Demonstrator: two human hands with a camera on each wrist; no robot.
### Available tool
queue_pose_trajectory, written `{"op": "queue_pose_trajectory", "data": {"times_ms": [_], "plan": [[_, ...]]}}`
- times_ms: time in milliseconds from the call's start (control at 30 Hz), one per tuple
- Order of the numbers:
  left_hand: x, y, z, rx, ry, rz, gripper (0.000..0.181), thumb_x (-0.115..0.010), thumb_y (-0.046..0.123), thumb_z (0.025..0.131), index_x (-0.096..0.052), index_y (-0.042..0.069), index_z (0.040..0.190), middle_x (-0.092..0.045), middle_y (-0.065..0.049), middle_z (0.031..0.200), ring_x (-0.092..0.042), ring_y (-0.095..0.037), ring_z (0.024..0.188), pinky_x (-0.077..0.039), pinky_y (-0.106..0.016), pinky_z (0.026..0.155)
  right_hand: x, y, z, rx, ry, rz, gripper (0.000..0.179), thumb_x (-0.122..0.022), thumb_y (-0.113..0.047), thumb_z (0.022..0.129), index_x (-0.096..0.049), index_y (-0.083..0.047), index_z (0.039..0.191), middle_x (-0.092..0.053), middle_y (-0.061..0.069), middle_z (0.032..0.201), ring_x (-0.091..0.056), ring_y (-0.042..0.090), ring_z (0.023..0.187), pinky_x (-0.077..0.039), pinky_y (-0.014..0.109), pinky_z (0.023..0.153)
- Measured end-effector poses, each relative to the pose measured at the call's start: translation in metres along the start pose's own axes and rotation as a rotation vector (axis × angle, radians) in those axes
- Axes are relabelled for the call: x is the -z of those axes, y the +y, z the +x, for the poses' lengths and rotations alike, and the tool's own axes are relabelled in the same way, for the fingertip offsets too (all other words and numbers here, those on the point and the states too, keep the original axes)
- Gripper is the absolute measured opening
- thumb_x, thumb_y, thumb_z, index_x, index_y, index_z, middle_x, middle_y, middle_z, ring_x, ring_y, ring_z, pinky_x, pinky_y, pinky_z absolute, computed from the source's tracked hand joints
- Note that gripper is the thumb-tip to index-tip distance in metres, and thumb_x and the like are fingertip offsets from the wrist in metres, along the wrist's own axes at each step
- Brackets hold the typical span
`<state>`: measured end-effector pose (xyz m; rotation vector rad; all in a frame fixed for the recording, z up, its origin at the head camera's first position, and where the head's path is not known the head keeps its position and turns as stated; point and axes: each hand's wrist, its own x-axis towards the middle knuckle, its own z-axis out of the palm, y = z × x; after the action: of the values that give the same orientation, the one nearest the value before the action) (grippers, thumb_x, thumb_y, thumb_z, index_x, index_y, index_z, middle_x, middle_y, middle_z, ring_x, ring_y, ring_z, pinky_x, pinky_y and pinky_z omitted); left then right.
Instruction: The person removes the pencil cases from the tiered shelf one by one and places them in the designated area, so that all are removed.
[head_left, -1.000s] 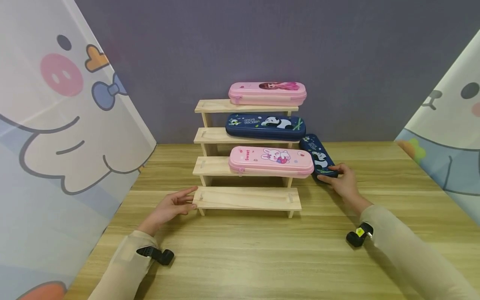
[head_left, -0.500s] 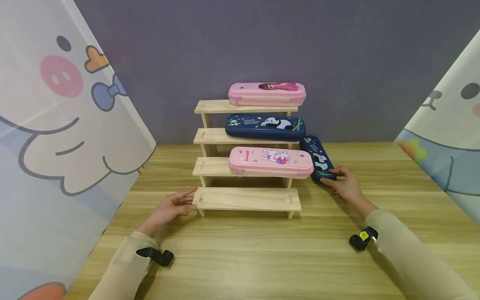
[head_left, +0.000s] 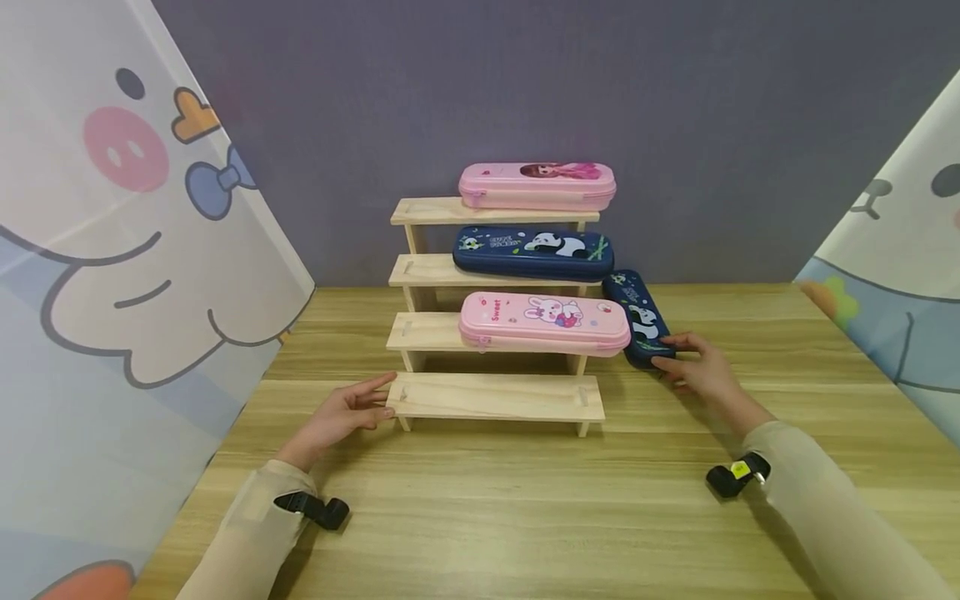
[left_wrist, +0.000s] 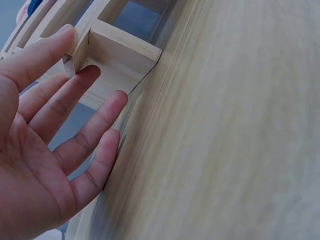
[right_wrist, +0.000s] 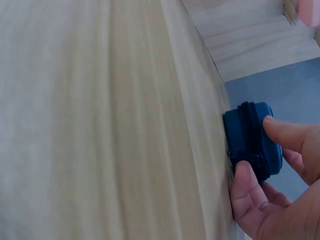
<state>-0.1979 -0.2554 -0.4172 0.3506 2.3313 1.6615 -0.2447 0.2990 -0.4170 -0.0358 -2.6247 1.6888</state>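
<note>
In the head view my left hand is at the left end of the lowest step of a wooden stepped display stand, with thumb and fingers around the board's end. The left wrist view shows the thumb at the board's edge and the other fingers loosely bent. My right hand grips the near end of a dark blue panda pencil case, thumb and fingers on opposite sides. This case lies slantwise on the table beside the stand's right side. Its zipped end shows close up in the right wrist view.
The upper steps bear a pink doll pencil case, another blue panda pencil case and a pink rabbit pencil case, all overhanging to the right. A grey wall stands close behind. Cartoon-printed panels flank the wood-grain table.
My right hand and forearm have shifted slightly right, and the near end of the blue case in its grip has turned a little. My left hand stays at the stand.
</note>
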Motion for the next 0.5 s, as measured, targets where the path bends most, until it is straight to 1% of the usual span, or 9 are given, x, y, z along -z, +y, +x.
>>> {"op": "queue_pose_trajectory", "data": {"times_ms": [200, 367, 433, 500], "plan": [[0.002, -0.002, 0.0, 0.001, 0.015, 0.011, 0.065, -0.07, 0.011, 0.093, -0.041, 0.002, 0.15, -0.051, -0.03, 0.139, -0.06, -0.007, 0.108, -0.054, -0.031, 0.076, 0.003, -0.003, 0.0, -0.019, -0.043, 0.027, 0.057, -0.07, -0.016, 0.094, -0.043, 0.009, 0.138, -0.037, 0.032, 0.135, -0.062, 0.008, 0.066, -0.055, 0.031, 0.055], [0.001, -0.003, 0.001, 0.003, 0.013, 0.009, 0.066, -0.071, 0.014, 0.093, -0.042, 0.003, 0.15, -0.051, -0.03, 0.14, -0.06, -0.008, 0.109, -0.054, -0.031, 0.076, 0.007, -0.003, -0.001, -0.039, -0.071, 0.052, 0.061, -0.068, -0.018, 0.095, -0.038, 0.01, 0.14, -0.033, 0.034, 0.139, -0.062, 0.008, 0.069, -0.056, 0.03, 0.057], [0.001, -0.003, 0.001, -0.002, 0.009, 0.006, 0.066, -0.072, 0.015, 0.093, -0.042, 0.003, 0.15, -0.051, -0.03, 0.139, -0.06, -0.008, 0.109, -0.054, -0.031, 0.076, 0.01, -0.002, 0.0, -0.043, -0.075, 0.072, 0.061, -0.068, -0.017, 0.095, -0.037, 0.01, 0.141, -0.031, 0.034, 0.139, -0.063, 0.008, 0.07, -0.056, 0.03, 0.058], [0.001, -0.003, 0.001, -0.009, 0.006, 0.008, 0.067, -0.072, 0.016, 0.093, -0.041, 0.003, 0.15, -0.051, -0.03, 0.139, -0.06, -0.008, 0.109, -0.054, -0.031, 0.076, 0.014, -0.002, 0.0, -0.035, -0.06, 0.092, 0.057, -0.068, -0.016, 0.095, -0.041, 0.009, 0.138, -0.036, 0.032, 0.134, -0.063, 0.009, 0.069, -0.056, 0.03, 0.057]]}}
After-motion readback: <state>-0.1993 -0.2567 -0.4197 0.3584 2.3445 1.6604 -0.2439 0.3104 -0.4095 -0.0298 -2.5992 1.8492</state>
